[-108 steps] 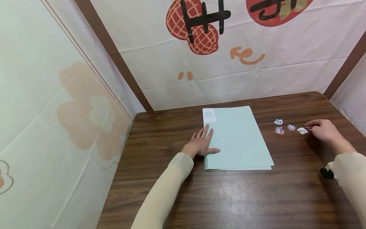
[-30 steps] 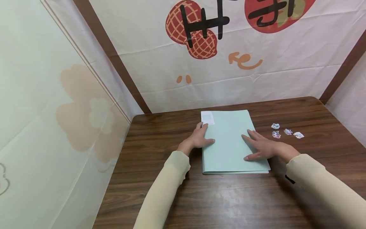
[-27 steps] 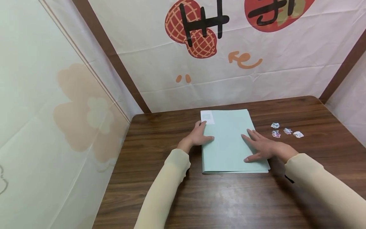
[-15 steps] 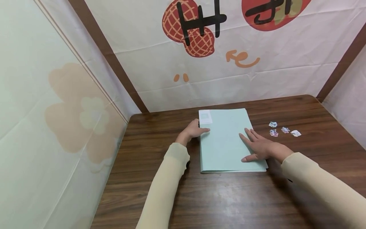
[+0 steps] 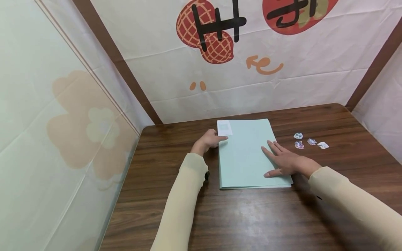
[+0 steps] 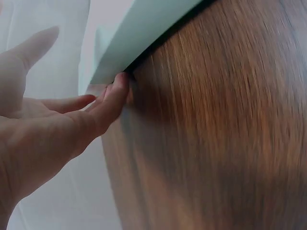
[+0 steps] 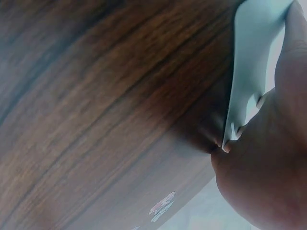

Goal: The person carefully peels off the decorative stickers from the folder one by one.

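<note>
Head view: left hand (image 5: pixel 207 140) farther up folder (image 5: pixel 243 153) than second ago.

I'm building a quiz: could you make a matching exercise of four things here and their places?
Things
1. Left hand
2. Right hand
3. White label
4. Small cutouts

Places
A. Right of the folder
B. Over the folder's right side
C. On the folder's far left corner
D. Against the folder's left edge

Pairs: 1-D, 2-B, 3-C, 4-A
</note>
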`<state>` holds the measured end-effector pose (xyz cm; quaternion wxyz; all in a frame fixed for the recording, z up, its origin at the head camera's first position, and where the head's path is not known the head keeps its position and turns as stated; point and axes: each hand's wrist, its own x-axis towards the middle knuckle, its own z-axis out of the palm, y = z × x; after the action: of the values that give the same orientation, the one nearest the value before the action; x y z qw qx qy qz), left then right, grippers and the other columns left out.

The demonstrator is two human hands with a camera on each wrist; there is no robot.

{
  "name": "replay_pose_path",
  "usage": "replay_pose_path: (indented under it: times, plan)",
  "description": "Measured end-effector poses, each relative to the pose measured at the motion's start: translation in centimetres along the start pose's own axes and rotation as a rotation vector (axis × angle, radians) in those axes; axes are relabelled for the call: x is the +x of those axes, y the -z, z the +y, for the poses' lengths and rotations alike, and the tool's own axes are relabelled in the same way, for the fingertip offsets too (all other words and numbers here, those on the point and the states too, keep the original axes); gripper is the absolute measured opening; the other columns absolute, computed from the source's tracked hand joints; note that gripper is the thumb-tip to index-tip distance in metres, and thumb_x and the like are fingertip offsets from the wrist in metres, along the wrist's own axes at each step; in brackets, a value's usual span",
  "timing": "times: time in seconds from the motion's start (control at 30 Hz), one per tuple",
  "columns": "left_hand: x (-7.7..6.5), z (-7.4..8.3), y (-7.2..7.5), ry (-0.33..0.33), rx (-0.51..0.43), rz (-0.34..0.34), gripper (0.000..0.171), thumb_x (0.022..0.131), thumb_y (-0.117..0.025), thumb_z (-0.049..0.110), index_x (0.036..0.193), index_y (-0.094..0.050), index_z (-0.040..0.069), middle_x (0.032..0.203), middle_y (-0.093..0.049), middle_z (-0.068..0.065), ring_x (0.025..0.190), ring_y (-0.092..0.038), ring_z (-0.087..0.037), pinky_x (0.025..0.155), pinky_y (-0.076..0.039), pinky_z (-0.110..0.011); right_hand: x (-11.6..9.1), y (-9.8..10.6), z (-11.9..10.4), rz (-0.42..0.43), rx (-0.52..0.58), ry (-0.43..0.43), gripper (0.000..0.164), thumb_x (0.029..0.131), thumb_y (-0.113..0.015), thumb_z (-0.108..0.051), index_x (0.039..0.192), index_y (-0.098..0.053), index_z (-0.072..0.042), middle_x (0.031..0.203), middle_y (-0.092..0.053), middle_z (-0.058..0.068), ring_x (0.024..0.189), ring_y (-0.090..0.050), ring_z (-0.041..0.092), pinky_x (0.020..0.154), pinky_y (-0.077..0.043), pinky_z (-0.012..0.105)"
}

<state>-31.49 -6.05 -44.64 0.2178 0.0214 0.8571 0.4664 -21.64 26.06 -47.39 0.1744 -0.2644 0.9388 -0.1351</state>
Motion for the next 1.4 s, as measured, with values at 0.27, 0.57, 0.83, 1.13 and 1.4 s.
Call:
replay_pose_path:
  times: [0.27, 0.57, 0.83, 1.13, 1.4]
  plan:
    - [0.1, -0.4, 1.1, 0.057, -0.178, -0.048, 0.035, 0.1, -0.069, 0.019, 0.119, -0.059, -0.009, 0.114, -0.057, -0.015, 0.11, -0.06, -0.026, 0.103, -0.052, -0.045, 0.0, 0.0, 0.1, 0.009, -0.031, 0.035, 0.112, 0.087, -0.066, -0.071, 0.164, -0.019, -0.005, 0.168, -0.002, 0.029, 0.153, -0.005, 0.052, 0.114, -0.024, 0.072]
    - [-0.2, -1.2, 1.3, 0.074, -0.172, -0.086, 0.028, 0.104, -0.062, 0.016, 0.117, -0.063, -0.009, 0.112, -0.065, -0.018, 0.101, -0.068, -0.024, 0.088, -0.06, -0.039, 0.2, -0.6, 0.5, 0.016, -0.028, 0.075, 0.113, 0.086, -0.066, -0.072, 0.164, -0.018, -0.007, 0.168, 0.0, 0.028, 0.153, -0.005, 0.052, 0.113, -0.024, 0.072]
    - [-0.1, -1.5, 1.0, 0.035, -0.162, -0.103, 0.035, 0.105, -0.061, 0.02, 0.125, -0.056, -0.008, 0.115, -0.065, -0.018, 0.098, -0.069, -0.025, 0.086, -0.06, -0.04, 0.1, -0.8, 0.3, 0.017, -0.018, 0.05, 0.114, 0.085, -0.067, -0.073, 0.164, -0.019, -0.007, 0.169, -0.001, 0.027, 0.153, -0.004, 0.051, 0.113, -0.024, 0.072]
    - [-0.5, -1.2, 0.6, -0.012, -0.186, -0.046, 0.039, 0.104, -0.062, 0.02, 0.132, -0.052, -0.006, 0.114, -0.065, -0.019, 0.09, -0.069, -0.022, 0.077, -0.061, -0.036, -0.2, -0.5, 0.5, 0.036, 0.004, 0.071, 0.109, 0.088, -0.066, -0.069, 0.164, -0.02, -0.007, 0.168, -0.002, 0.028, 0.153, -0.006, 0.051, 0.114, -0.023, 0.071]
    - [-1.5, 0.1, -0.4, -0.034, -0.233, 0.025, 0.042, 0.104, -0.063, 0.023, 0.133, -0.052, -0.005, 0.113, -0.066, -0.018, 0.09, -0.069, -0.022, 0.077, -0.061, -0.036, -0.6, 0.9, 0.1, 0.071, 0.085, 0.086, 0.101, 0.092, -0.068, -0.06, 0.16, -0.025, 0.001, 0.165, -0.013, 0.033, 0.15, -0.018, 0.054, 0.113, -0.019, 0.074]
